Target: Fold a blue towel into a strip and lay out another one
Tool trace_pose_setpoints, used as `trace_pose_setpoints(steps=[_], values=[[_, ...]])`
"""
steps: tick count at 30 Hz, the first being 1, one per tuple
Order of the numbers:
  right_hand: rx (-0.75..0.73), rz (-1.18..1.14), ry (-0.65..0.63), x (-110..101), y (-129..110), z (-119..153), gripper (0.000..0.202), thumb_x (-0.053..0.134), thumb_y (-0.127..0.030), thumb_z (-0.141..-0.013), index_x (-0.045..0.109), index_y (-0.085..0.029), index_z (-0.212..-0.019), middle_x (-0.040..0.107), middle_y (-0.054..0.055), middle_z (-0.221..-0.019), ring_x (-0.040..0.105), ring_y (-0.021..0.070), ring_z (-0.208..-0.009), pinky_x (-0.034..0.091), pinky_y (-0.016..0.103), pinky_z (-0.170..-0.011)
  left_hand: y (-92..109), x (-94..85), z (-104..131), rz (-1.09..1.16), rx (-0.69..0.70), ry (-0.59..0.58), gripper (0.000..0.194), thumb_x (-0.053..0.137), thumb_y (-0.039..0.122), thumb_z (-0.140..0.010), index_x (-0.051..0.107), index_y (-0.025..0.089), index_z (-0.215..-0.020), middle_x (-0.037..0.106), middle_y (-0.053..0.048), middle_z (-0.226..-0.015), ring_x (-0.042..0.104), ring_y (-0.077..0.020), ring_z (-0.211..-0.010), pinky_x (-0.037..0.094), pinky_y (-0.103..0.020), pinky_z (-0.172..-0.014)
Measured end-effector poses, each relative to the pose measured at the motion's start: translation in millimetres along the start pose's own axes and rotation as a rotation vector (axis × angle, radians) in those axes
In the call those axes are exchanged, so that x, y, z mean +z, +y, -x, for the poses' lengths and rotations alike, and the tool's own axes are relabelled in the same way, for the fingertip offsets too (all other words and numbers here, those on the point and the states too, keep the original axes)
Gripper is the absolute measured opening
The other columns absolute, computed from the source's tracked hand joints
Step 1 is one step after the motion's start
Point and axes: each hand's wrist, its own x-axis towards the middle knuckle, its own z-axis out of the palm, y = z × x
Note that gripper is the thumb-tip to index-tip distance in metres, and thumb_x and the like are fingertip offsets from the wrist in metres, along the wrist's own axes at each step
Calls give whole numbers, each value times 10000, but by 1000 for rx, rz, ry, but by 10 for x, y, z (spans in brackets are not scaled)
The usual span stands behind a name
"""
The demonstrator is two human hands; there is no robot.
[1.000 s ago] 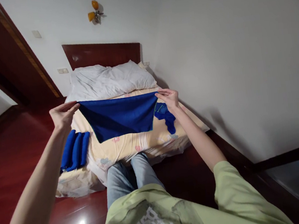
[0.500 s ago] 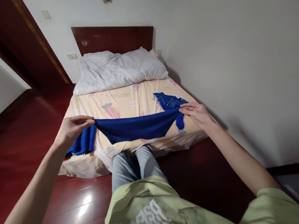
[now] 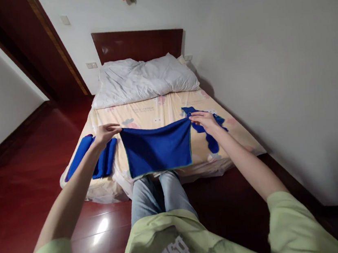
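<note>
Blue cloth: soft, light, limp. Left hand and right hand pinch-closed on top corners; rest hangs below grip.

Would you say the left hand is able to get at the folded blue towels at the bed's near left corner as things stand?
Probably yes. The left hand hangs right beside the folded blue towels with nothing between them, but it is pinching a corner of the blue cloth, as is the right hand, so it would need to let go first.
</note>
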Motion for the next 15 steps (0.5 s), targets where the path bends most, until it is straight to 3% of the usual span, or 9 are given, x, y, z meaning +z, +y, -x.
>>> trace_pose_setpoints(steps=[4, 6, 8, 11, 15], values=[[-231, -51, 79, 140, -77, -383, 511, 959, -393, -498, 727, -154, -885, 751, 41, -759, 681, 157, -655, 534, 252, -566, 107, 75, -397, -41, 192, 182, 642, 860, 521, -578, 754, 120, -1069, 770, -130, -875, 712, -229, -809, 540, -278, -696], [-323, -49, 90, 93, -36, -471, 529, 938, -431, -532, 722, -163, -933, 756, 43, -808, 688, 163, -702, 554, 273, -624, 97, 65, -451, -93, 268, 247, 619, 830, 515, -629, 748, 132, -1107, 771, -126, -920, 698, -207, -822, 522, -254, -705], [-371, -14, 71, 3, 122, -484, 528, 919, -449, -561, 720, -167, -961, 757, 51, -846, 689, 166, -735, 564, 293, -680, -35, 55, -399, -162, 281, 261, 588, 795, 525, -673, 749, 146, -1121, 773, -115, -935, 672, -183, -790, 501, -237, -689], [-340, 70, 6, -105, 610, -351, 509, 902, -452, -568, 722, -162, -946, 754, 60, -852, 688, 176, -760, 562, 320, -741, -508, 122, -161, -285, 212, 188, 550, 734, 553, -720, 757, 163, -1107, 777, -98, -925, 642, -178, -757, 489, -246, -688], [-100, 135, -29, -45, 1537, 96, 445, 900, -419, -523, 709, -159, -829, 747, 66, -802, 692, 209, -760, 558, 357, -765, -1443, 426, 339, -396, 36, 41, 512, 706, 506, -716, 754, 179, -1107, 782, -88, -905, 671, -221, -785, 516, -293, -739]])
